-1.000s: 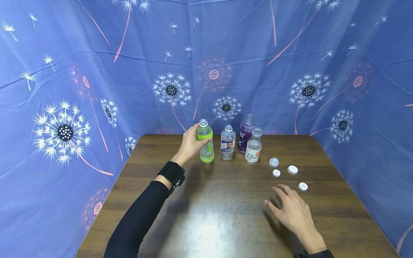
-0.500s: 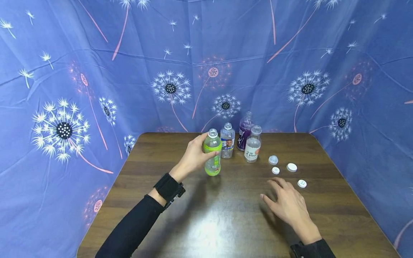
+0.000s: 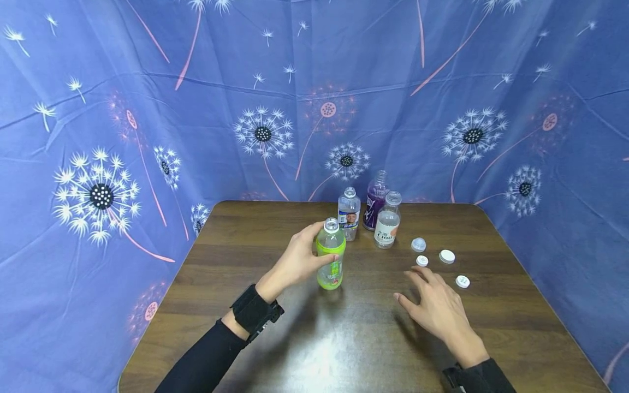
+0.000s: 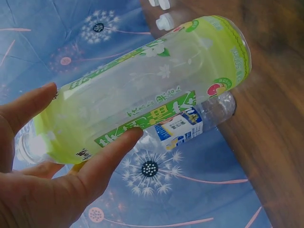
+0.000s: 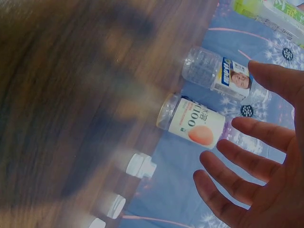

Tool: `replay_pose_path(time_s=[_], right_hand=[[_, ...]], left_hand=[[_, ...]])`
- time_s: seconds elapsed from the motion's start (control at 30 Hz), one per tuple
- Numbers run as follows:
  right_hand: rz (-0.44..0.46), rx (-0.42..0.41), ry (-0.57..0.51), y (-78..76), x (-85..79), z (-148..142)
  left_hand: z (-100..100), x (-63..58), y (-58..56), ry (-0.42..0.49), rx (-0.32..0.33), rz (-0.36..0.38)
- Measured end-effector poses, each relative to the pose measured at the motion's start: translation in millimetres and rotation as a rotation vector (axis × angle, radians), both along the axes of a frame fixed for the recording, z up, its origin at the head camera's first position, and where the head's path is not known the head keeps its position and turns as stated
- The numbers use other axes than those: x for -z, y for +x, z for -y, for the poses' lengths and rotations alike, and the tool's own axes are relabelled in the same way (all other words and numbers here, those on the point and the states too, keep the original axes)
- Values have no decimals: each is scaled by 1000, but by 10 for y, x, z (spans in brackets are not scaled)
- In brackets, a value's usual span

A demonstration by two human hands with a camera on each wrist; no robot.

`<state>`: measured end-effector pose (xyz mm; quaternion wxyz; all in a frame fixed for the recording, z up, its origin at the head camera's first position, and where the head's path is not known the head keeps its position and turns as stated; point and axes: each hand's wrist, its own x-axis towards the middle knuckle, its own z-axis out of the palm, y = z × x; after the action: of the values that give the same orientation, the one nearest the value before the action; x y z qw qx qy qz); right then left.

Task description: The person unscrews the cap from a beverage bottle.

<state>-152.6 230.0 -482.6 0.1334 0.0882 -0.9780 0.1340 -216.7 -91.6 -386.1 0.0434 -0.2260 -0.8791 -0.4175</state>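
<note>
My left hand [image 3: 297,259] grips a capless clear bottle with a green label [image 3: 336,268] around its upper part, thumb on the near side. In the left wrist view the same green-labelled bottle [image 4: 156,80] spans the frame, its open neck by the palm. Whether its base touches the table I cannot tell. The right hand [image 3: 439,311] hovers over the table with fingers spread and relaxed, holding nothing. Just beyond its fingertips lies a small white cap [image 3: 422,261]. A bluish clear cap [image 3: 419,244] and two more white caps, one wide [image 3: 447,256] and one small [image 3: 462,281], lie nearby.
Three capless bottles stand at the back: a clear one with a portrait label [image 3: 348,219], a purple one [image 3: 375,204], and a clear one with a white label [image 3: 385,229]. The wooden table [image 3: 236,234] meets a blue dandelion-print cloth [image 3: 196,120].
My left hand has brought the green-labelled bottle toward me and to the right, away from the row of bottles. The right hand has shifted slightly left, still holding nothing.
</note>
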Motion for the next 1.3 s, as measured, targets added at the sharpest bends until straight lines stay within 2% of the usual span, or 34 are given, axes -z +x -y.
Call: replay_pose_path(time_s=[0.17,0.4,0.57,0.8,1.0,1.3], right_hand=[[-2,-15,20,-3,-9,-26],[-6,-23,27,-40,-18,-35],[11,-38,28,-65,-20,-24],[-1,-36,54,-106,14,-91],[12,-25,58,-179,-5,-159],[52,8,95,-334,-31,-278]], left_hand=[[2,61,104,17,28,27],[-3,212,315,100,72,134],[-27,339,439,133,86,135],[-73,439,502,130,106,99],[-85,455,545,161,116,122],[-66,476,539,189,133,121]])
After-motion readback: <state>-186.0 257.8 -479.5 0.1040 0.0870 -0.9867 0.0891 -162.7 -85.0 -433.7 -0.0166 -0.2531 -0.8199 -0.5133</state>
